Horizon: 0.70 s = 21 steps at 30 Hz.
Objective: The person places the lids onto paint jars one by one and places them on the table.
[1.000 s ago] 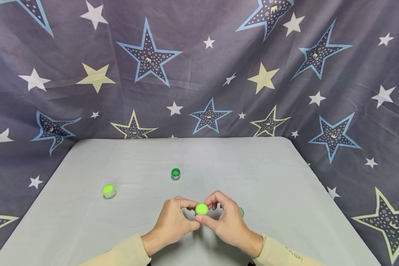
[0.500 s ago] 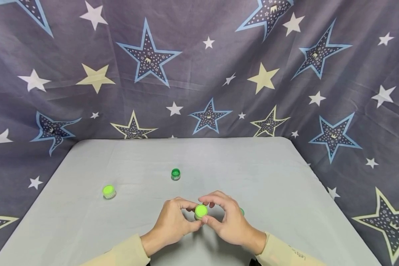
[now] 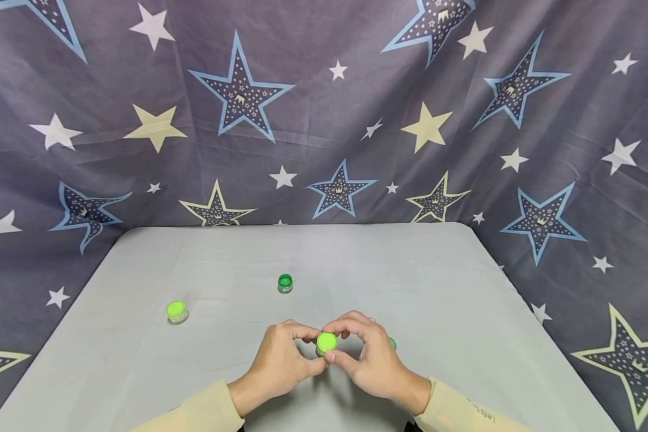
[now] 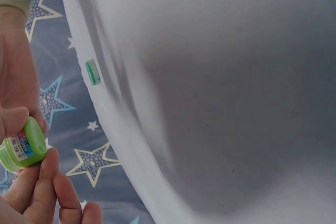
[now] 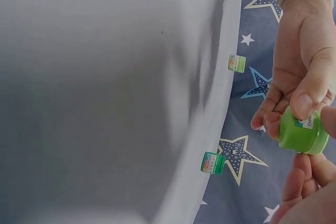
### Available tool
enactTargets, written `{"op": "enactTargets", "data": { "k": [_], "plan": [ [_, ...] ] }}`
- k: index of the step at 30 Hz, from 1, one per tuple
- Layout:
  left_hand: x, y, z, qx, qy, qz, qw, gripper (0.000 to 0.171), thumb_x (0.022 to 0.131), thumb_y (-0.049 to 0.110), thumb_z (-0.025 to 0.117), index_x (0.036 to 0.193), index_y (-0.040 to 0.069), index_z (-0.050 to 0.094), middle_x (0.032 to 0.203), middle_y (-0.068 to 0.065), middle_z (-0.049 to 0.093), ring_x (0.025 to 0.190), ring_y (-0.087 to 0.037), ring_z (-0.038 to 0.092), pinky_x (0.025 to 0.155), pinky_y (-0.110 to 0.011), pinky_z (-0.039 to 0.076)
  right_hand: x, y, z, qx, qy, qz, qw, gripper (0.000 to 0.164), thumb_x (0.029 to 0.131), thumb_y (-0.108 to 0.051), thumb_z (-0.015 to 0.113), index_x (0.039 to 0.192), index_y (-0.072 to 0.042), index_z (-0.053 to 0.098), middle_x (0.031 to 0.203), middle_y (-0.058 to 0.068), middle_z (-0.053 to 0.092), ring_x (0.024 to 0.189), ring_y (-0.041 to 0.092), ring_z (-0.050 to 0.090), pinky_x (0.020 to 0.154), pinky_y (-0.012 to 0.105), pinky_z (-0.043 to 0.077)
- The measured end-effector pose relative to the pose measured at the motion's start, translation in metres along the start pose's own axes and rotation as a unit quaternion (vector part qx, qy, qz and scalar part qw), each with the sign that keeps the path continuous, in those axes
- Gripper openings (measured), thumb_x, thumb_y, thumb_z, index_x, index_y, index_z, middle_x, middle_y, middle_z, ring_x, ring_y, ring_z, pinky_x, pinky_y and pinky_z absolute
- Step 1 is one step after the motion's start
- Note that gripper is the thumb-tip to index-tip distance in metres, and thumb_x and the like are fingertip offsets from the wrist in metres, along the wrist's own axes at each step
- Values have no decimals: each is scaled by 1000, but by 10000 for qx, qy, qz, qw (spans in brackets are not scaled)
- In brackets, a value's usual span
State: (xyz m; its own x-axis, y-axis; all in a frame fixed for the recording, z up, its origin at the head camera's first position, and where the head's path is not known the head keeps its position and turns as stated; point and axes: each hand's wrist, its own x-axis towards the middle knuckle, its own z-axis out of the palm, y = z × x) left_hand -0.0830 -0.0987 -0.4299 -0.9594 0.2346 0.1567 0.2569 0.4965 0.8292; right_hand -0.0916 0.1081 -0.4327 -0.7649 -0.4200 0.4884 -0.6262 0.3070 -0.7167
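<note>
Near the front of the table, both hands hold one small jar [image 3: 324,351] with a bright lime lid [image 3: 327,341]. My left hand [image 3: 278,358] grips its left side between thumb and fingers. From the right, my right hand [image 3: 375,358] pinches the lid's edge, index finger at the far side and thumb at the near side. The left wrist view shows the jar [image 4: 23,145] tilted, a printed label on its green side. In the right wrist view the green jar [image 5: 303,131] sits among the fingertips of both hands.
Another lime-lidded jar [image 3: 177,311] stands at the left of the grey-white table [image 3: 221,258]. A dark green jar [image 3: 285,283] stands farther back near the middle. Behind my right hand, a green jar [image 3: 392,344] is mostly hidden. A star-patterned curtain [image 3: 313,132] hangs behind.
My right fingers came away from the lid's far edge and closed on it again, with the hand shifted slightly right. The left hand and jar stay nearly in place.
</note>
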Motion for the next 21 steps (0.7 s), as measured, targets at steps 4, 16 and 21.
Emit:
{"op": "enactTargets", "data": {
  "k": [4,16,21],
  "plan": [
    [0,0,1,-1,49,16,10000,26,72,19,93,95,23,82,90,17,71,93,-23,65,71,-25,52,0,0,3,-68,212,11,9998,32,83,-21,88,108,-24,70,101,-10,68,90,12,58,82,33,42],
    [0,1,1,-26,122,23,9999,30,70,13,93,96,22,82,90,17,70,92,-23,66,71,-25,52,-2,-1,7,112,428,533,9976,31,82,-31,89,98,-24,63,92,-13,64,87,22,60,80,38,45],
    [-1,1,1,-20,104,-1,9999,29,70,14,93,96,22,82,90,16,70,91,-23,66,70,-25,52,-2,0,7,108,395,573,9975,33,81,-32,90,98,-22,63,93,-12,65,88,23,61,80,38,47]
  ]
}}
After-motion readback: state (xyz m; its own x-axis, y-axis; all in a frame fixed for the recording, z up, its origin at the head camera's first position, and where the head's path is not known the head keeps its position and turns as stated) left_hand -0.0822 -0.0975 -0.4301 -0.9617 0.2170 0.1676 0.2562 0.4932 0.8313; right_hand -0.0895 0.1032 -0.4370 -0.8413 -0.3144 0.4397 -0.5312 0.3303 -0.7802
